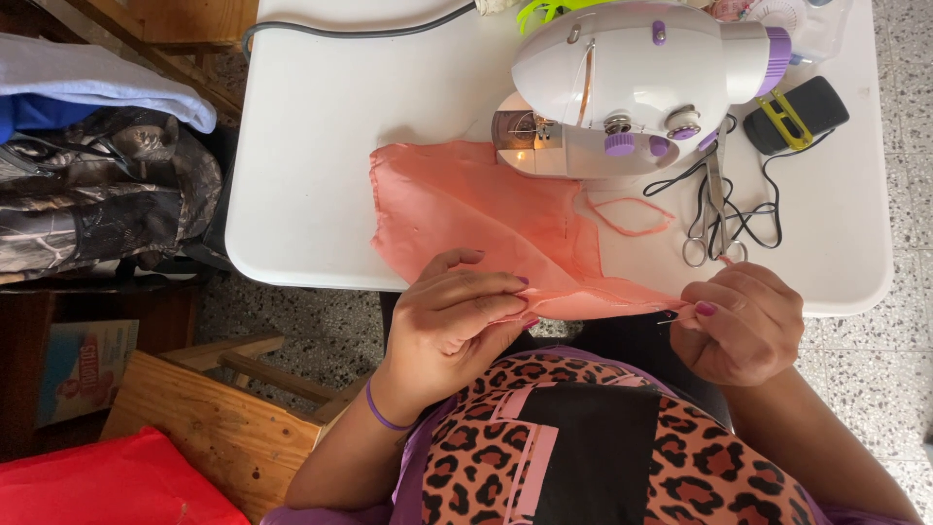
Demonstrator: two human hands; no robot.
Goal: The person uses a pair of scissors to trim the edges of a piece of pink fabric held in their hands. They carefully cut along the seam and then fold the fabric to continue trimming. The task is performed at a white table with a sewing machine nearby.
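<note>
A salmon-pink piece of fabric (466,209) lies on the white table (301,136), reaching under the small white and purple sewing machine (632,83). Its near edge hangs over the table's front. My left hand (457,316) pinches this folded edge between thumb and fingers. My right hand (743,321) pinches the same edge farther right, where a thin pin (669,320) pokes out at the fingertips. A loop of pink cord (632,216) rests just right of the fabric.
Scissors (714,209) and a black cable lie right of the machine, beside a black foot pedal (797,115). A camouflage bag (97,194) sits left of the table. A wooden frame (214,418) and red cloth (107,481) are at the lower left.
</note>
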